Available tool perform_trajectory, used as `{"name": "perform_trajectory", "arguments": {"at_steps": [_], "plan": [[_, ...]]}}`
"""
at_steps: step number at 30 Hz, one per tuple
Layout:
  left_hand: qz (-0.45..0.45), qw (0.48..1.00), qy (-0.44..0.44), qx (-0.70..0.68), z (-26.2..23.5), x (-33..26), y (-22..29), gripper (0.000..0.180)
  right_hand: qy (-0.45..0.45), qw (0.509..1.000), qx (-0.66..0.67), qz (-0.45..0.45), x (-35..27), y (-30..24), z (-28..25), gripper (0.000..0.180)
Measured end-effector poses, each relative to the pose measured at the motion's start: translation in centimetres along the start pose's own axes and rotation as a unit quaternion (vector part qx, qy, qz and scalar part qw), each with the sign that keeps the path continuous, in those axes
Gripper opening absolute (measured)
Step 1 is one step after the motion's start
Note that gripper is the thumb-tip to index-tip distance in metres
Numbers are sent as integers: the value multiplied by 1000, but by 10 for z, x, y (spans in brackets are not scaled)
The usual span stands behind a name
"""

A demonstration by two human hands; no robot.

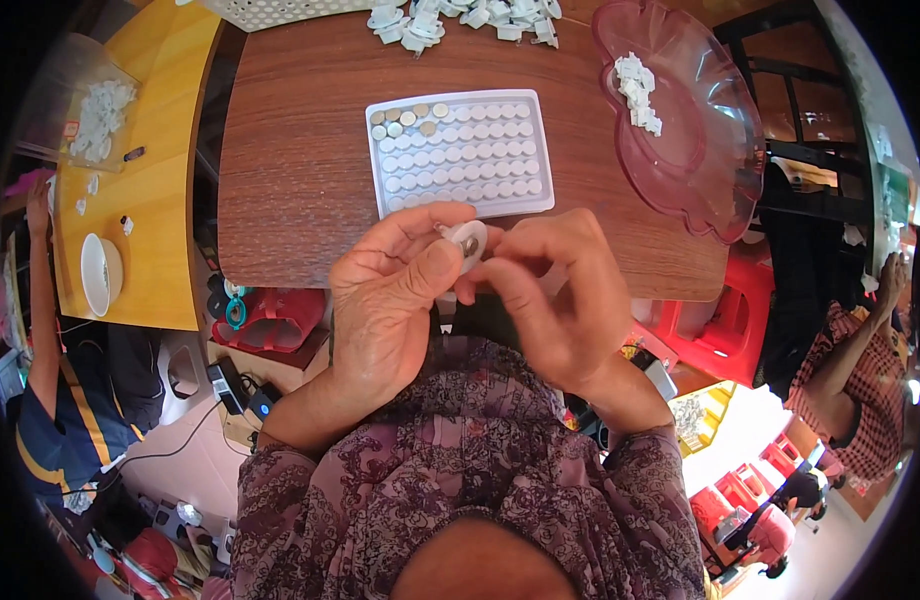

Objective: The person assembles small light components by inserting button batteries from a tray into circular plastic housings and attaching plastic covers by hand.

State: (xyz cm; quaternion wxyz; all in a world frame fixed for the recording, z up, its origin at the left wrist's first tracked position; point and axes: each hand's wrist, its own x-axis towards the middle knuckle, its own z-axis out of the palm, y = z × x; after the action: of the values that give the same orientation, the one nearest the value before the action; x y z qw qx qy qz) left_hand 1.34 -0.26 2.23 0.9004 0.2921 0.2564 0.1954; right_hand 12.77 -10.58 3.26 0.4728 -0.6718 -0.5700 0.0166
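Above the table's near edge, my left hand (385, 290) pinches a small white round plastic piece (472, 235) between thumb and fingers. A dark, metallic-looking round spot shows in the middle of its face. My right hand (565, 295) is closed in from the other side, its thumb and bent forefinger at the piece's right edge; the exact contact is partly hidden. Just beyond my hands lies a white plastic tray (460, 207) with rows of round pockets. Several button cells (394, 130) sit in its far left corner pockets.
Many white plastic pieces (500, 18) are heaped at the brown table's (290, 150) far edge, beside a perforated white basket (270, 12). A pink scalloped tray (680, 185) holds small white parts (637, 95) at right. A yellow table (150, 200) with a white bowl (102, 275) stands left; other people work nearby.
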Motion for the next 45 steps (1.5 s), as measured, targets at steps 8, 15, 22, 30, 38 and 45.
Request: {"name": "perform_trajectory", "arguments": {"at_steps": [8, 15, 22, 30, 38, 45], "plan": [[425, 726, -18, 540, 17, 27, 8, 37, 84, 793, 417, 436, 24, -1, -1, 18], [355, 824, -11, 441, 12, 35, 8, 37, 126, 711, 539, 435, 30, 7, 3, 14], [258, 942, -21, 213, 9, 30, 2, 36, 113, 723, 529, 429, 32, 11, 7, 10], [171, 977, 4, 129, 1, 30, 7, 33, 75, 771, 475, 418, 32, 9, 6, 10], [7, 999, -33, -8, -5, 25, 17, 36, 85, 855, 369, 354, 22, -1, -1, 14], [-40, 998, -45, -19, -2, 23, 11, 34, 61, 989, 95, 97, 16, 9, -2, 20]]}}
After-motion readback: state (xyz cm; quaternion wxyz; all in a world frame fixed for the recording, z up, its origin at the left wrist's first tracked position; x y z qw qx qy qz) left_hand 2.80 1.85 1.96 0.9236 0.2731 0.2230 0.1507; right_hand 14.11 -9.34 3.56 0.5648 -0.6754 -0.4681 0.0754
